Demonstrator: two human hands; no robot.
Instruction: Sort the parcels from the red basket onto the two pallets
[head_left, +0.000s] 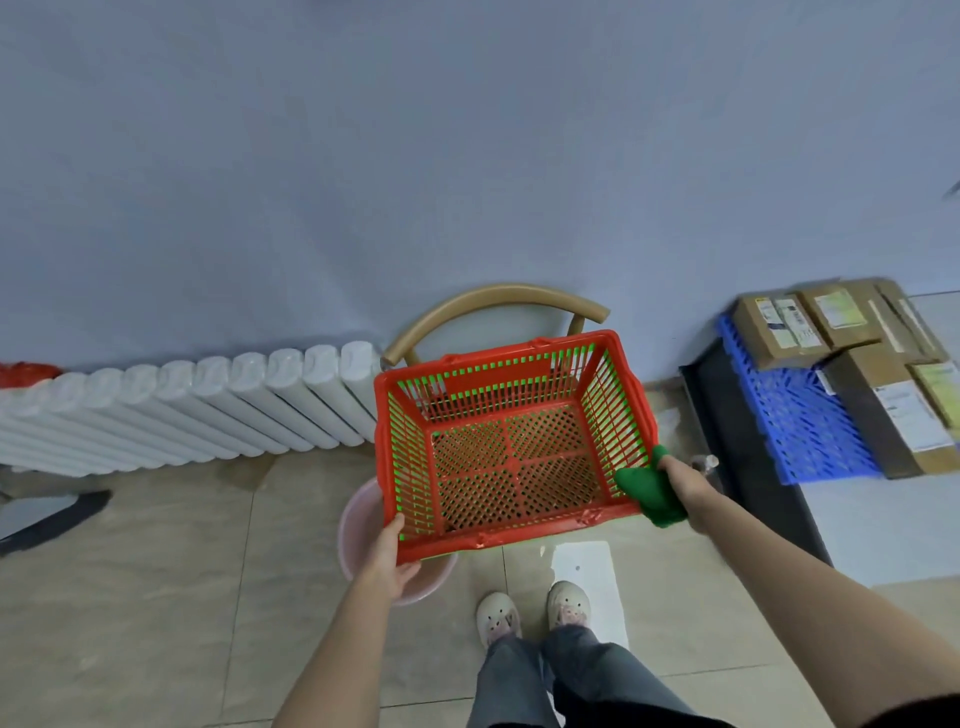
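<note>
Between the two grips, the empty red basket (511, 441) is hanging over a chair (493, 312); left hand (389, 561) and right hand (675, 480) are clasping opposite rims; being light, stiff lattice, it should carry easily; parcels (852, 358) are lying on a blue pallet (800, 426), right of the right grip.

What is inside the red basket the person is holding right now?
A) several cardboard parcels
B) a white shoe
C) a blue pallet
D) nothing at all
D: the red basket shows only its bare mesh floor, while the cardboard parcels sit on the blue pallet off to the right.
</note>
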